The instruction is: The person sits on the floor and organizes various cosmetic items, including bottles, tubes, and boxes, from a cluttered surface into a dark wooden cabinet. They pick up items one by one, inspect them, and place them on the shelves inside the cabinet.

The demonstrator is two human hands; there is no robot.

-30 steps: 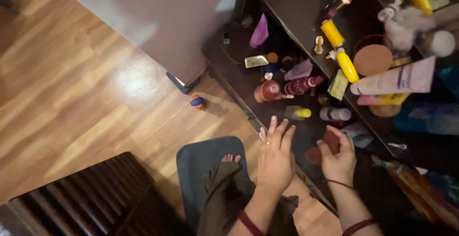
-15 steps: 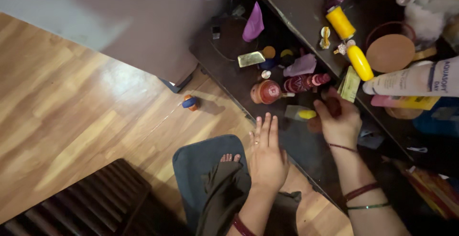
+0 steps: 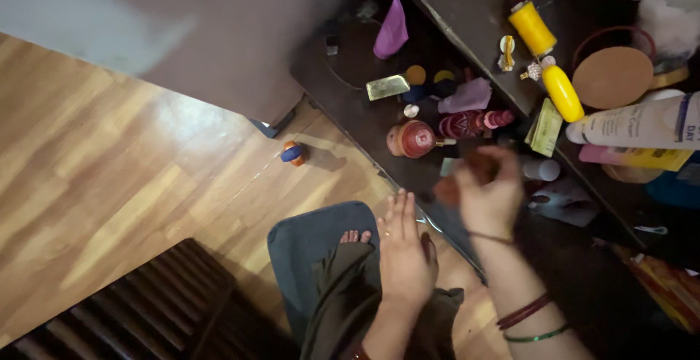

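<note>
Your right hand (image 3: 490,194) pinches a small dark-red round thing (image 3: 482,165) over the cluttered dark lower shelf (image 3: 364,123), while your left hand (image 3: 403,249) rests open, holding nothing.

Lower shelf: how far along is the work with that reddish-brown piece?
Done: nothing looks finished. The round red pot, maroon bottle and gold box lie scattered on the lower shelf. In hand: the right hand grips a blurred reddish-brown piece above the shelf, and the left hand rests flat and empty. Left: the clutter is unsorted.
</note>
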